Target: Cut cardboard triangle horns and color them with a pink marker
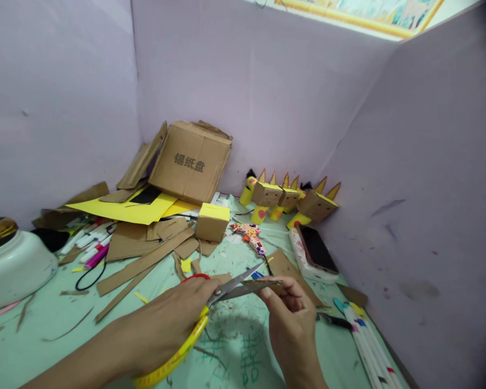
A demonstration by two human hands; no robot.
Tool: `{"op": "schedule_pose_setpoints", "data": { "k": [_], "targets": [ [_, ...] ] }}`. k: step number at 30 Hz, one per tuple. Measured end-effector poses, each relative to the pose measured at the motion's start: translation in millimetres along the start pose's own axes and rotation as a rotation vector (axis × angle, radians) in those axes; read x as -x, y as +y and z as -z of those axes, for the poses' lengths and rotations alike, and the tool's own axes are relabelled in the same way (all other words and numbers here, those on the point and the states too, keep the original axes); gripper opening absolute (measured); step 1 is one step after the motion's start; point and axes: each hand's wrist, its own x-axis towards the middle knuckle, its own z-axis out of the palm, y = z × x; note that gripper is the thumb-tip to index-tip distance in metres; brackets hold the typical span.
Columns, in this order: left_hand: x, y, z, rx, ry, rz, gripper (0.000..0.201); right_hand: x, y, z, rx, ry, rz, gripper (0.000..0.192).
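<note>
While gripped, cardboard piece [267, 283] between scissors [227, 289] blades.

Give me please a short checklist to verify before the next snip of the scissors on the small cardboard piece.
1. Left hand grips scissors: ok.
2. Blades open around the cardboard piece: ok.
3. Right hand pinches the piece: ok.
4. Right fingers away from the blades: not ok, very near.
5. Cut line marked: cannot tell.
6. Phone outside the cutting zone: ok.
</note>
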Motion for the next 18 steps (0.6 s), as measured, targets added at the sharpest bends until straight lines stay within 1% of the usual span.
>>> {"op": "schedule_pose_setpoints", "data": {
  "k": [2,3,5,9,13,18],
  "targets": [
    [-1.2,0.6,0.5,0.008,-0.104,-0.007,0.041,0.5,-0.3,0.9,0.015,-0.005,0.008,0.013],
    [-1.9,1.0,0.8,0.011,-0.136,-0.007,0.041,1.0,-0.2,1.4,0.023,-0.009,0.01,0.013],
    [-3.1,1.3,1.3,0.012,-0.143,-0.012,0.039,1.8,0.1,2.2,0.035,-0.016,0.01,0.012],
    [-3.8,-0.5,0.6,-0.013,-0.088,-0.03,0.039,2.5,0.9,1.6,0.026,-0.019,0.005,0.011],
    [-4.7,-0.7,-0.7,-0.186,-0.112,-0.027,0.043,2.4,1.1,1.3,0.032,-0.023,0.006,0.011],
    [-7.7,-1.4,0.2,-0.419,-0.171,-0.021,0.041,2.5,2.7,3.0,0.067,-0.02,-0.001,0.012]
  ]
}}
